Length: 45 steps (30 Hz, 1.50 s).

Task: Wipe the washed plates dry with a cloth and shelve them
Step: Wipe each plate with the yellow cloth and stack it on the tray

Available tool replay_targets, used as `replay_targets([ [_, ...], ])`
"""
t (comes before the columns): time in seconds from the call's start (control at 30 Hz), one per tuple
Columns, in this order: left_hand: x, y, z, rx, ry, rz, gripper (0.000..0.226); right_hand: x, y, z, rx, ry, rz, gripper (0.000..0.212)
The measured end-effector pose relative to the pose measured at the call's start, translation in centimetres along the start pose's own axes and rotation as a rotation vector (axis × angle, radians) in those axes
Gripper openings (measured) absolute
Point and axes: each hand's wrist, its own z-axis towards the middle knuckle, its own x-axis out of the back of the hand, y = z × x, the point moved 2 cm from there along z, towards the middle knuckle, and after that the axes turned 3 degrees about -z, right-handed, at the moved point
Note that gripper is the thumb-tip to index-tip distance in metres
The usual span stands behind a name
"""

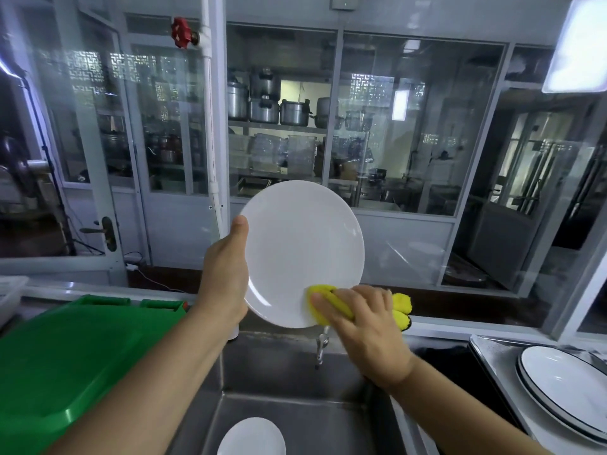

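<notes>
Both hands are busy above the sink. With my left hand I grip the white plate at its left edge, thumb lying on the front of the rim and the other fingers hidden behind it, so the plate stands almost upright and its face is turned to me. I hold it like this, I think, because the whole face is then open for wiping and any water can run down into the sink and not on the bench.

With my right hand I hold the yellow cloth, fingers curled around it, and I press it on the lower right part of the plate, near the rim. One loose end of the cloth hangs out behind my hand.

Another white plate lies down in the sink, probably waiting for its turn. On the bench at my right side is a stack of plates with dark rims. A green bin lid is at my left. The drying seems in progress; shelving is not yet done for this plate.
</notes>
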Motion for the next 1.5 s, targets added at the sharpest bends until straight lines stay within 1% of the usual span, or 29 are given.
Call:
replay_targets([
  [0.17,0.6,0.1,-0.2,-0.002,-0.054,0.142,0.039,0.3,4.8,0.8,-0.035,-0.104,-0.086,0.051],
  [0.3,-0.2,-0.2,-1.1,-0.008,-0.135,0.271,0.047,1.2,6.4,3.6,-0.050,-0.119,-0.107,0.059],
  [0.4,-0.9,-1.2,-1.5,0.004,-0.164,0.321,0.051,1.2,5.5,6.1,-0.082,-0.082,-0.133,0.055],
  [0.53,-1.6,-1.9,-1.1,-0.015,-0.116,0.300,0.055,0.7,3.1,8.0,-0.110,-0.053,-0.124,0.057],
  [0.67,-2.3,-2.2,-1.1,0.008,-0.107,0.167,0.049,0.6,-0.6,8.5,-0.124,0.013,-0.017,0.053],
  [0.73,-2.4,-2.0,-1.1,0.022,-0.061,0.097,0.048,0.4,-2.6,7.5,-0.086,-0.003,0.037,0.052],
  [0.8,-2.0,-1.9,-0.7,0.038,-0.028,0.040,0.044,0.2,-3.8,5.7,-0.006,-0.041,0.096,0.055],
  [0.9,-1.3,-1.6,-0.4,0.045,-0.018,0.006,0.039,-0.1,-3.1,2.9,0.109,-0.073,0.146,0.054],
  [1.0,-0.4,-1.6,-0.3,0.037,-0.002,0.039,0.037,-0.1,-0.4,1.1,0.123,-0.088,0.127,0.048],
  [1.07,0.2,-1.7,-0.3,0.064,0.015,0.036,0.036,0.0,2.1,1.0,0.003,-0.085,0.112,0.045],
  [1.1,0.5,-1.8,-0.3,0.082,0.023,0.025,0.037,0.1,3.4,1.2,-0.105,-0.069,0.128,0.044],
  [1.17,1.0,-2.0,-0.4,0.101,0.046,0.014,0.037,0.2,5.3,2.2,-0.394,-0.014,0.242,0.044],
  [1.23,1.1,-2.2,-0.4,0.101,0.052,0.002,0.037,0.3,5.9,3.3,-0.702,0.000,0.484,0.040],
  [1.3,1.1,-2.2,-0.5,0.092,0.038,-0.002,0.037,0.6,5.2,4.2,-0.905,-0.062,0.792,0.035],
  [1.33,1.1,-2.1,-0.6,0.078,0.030,0.004,0.037,0.7,4.7,4.5,-0.961,-0.101,0.921,0.031],
  [1.4,1.0,-2.0,-0.5,0.029,0.009,0.049,0.036,1.3,3.5,4.8,-1.028,-0.162,1.079,0.027],
  [1.43,1.2,-1.9,-0.2,0.004,-0.003,0.084,0.035,1.5,3.1,5.0,-1.050,-0.173,1.145,0.027],
  [1.5,1.4,-2.1,0.8,-0.028,-0.005,0.183,0.033,2.0,2.4,5.0,-1.074,-0.138,1.281,0.024],
])
